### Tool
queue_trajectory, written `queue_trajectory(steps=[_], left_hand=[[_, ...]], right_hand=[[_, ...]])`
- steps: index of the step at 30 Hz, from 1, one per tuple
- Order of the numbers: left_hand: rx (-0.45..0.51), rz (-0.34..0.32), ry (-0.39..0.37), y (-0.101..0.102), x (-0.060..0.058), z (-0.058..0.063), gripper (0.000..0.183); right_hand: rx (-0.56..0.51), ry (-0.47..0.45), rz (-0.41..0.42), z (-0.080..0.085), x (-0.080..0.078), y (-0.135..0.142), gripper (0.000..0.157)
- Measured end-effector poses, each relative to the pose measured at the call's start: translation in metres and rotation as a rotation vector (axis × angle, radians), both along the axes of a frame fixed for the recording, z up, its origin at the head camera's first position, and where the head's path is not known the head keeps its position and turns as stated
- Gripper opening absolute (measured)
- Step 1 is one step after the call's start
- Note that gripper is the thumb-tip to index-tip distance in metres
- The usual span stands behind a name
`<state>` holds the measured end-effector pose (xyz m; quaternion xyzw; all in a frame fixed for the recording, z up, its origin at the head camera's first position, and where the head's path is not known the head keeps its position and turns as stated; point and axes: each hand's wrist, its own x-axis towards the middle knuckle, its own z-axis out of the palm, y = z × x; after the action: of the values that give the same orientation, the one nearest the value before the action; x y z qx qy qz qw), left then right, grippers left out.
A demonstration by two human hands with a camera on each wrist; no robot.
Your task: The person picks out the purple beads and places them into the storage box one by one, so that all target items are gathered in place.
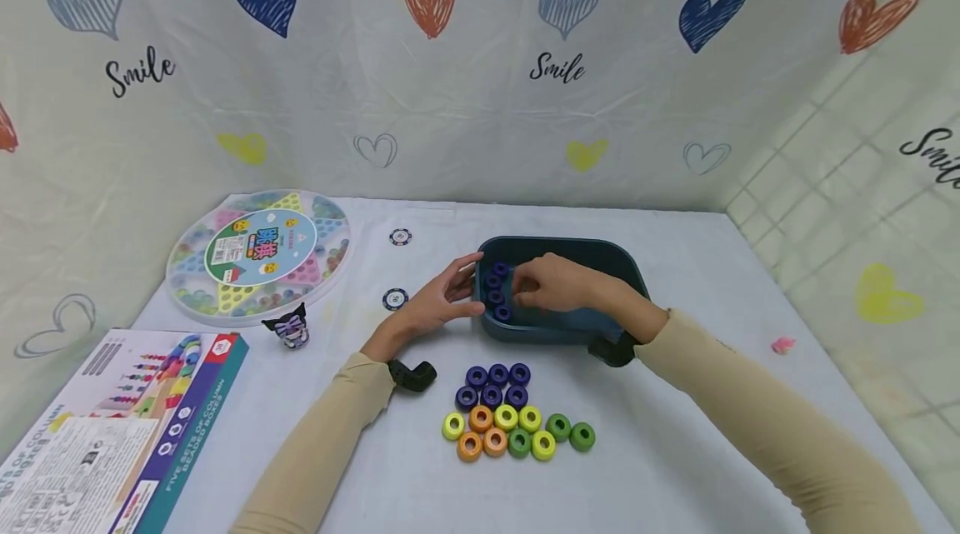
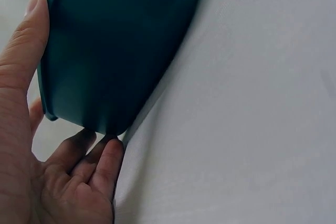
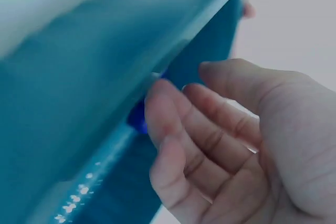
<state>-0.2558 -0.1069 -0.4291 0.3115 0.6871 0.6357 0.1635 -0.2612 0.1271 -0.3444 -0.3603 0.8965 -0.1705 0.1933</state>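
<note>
A dark teal plastic bin (image 1: pixel 558 334) stands on the table, with several dark blue ring beads (image 1: pixel 495 297) lined up inside along its left end. My left hand (image 1: pixel 435 298) rests against the bin's left end, thumb and fingers spread; in the left wrist view its fingertips (image 2: pixel 111 153) touch the outer wall. Inside the bin, just right of the blue beads, is my right hand (image 1: pixel 557 281). Its fingers look loosely bent in the right wrist view, a blue bead (image 3: pixel 138 117) showing behind them and nothing visible between fingers and thumb.
In front of the bin lie several blue beads (image 1: pixel 491 396), then yellow, orange and green ones (image 1: pixel 520 443). At left are a round Chinese checkers set (image 1: pixel 258 301), a small figurine (image 1: pixel 291 327), a box (image 1: pixel 112 426) and two poker chips (image 1: pixel 395 299). A pink piece (image 1: pixel 783 346) lies right.
</note>
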Motion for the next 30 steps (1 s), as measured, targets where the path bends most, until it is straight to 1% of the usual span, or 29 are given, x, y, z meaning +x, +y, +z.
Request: queue_trajectory(steps=[2, 5, 7, 8, 9, 12, 14, 15, 18, 22, 25, 30], left_hand=[[-0.002, -0.002, 0.003, 0.001, 0.000, 0.000, 0.079], [-0.009, -0.003, 0.005, 0.002, -0.001, 0.000, 0.079], [-0.015, 0.001, 0.004, 0.002, -0.002, 0.000, 0.080], [-0.020, 0.005, 0.011, 0.002, -0.003, -0.004, 0.080], [-0.021, 0.005, 0.012, 0.001, -0.004, -0.004, 0.080], [-0.025, 0.002, 0.028, 0.000, -0.003, -0.005, 0.080], [-0.035, 0.001, 0.046, 0.000, -0.003, -0.004, 0.079], [-0.039, -0.002, 0.047, 0.000, -0.001, -0.001, 0.079], [-0.055, 0.005, 0.052, 0.000, 0.000, 0.000, 0.079], [-0.058, 0.006, 0.045, 0.000, 0.001, 0.001, 0.079], [-0.060, 0.008, 0.042, 0.001, 0.002, 0.003, 0.079], [-0.068, 0.015, 0.034, 0.001, 0.003, 0.006, 0.078]], right_hand=[[-0.033, 0.096, -0.003, 0.002, 0.014, 0.003, 0.015], [-0.075, 0.215, -0.023, 0.005, 0.035, 0.005, 0.015], [-0.117, 0.263, -0.031, 0.005, 0.049, 0.005, 0.014], [-0.141, 0.284, -0.023, 0.005, 0.056, 0.004, 0.013], [-0.163, 0.302, -0.014, 0.004, 0.063, 0.003, 0.012], [-0.199, 0.292, 0.033, -0.004, 0.082, 0.000, 0.009], [-0.185, 0.273, 0.061, -0.012, 0.091, -0.001, 0.009], [-0.165, 0.257, 0.066, -0.017, 0.095, -0.001, 0.009], [-0.101, 0.210, 0.069, -0.030, 0.098, 0.001, 0.013], [-0.044, 0.154, 0.042, -0.041, 0.095, 0.006, 0.018], [-0.041, 0.114, 0.029, -0.045, 0.092, 0.010, 0.020], [-0.064, 0.074, 0.019, -0.051, 0.087, 0.021, 0.021]])
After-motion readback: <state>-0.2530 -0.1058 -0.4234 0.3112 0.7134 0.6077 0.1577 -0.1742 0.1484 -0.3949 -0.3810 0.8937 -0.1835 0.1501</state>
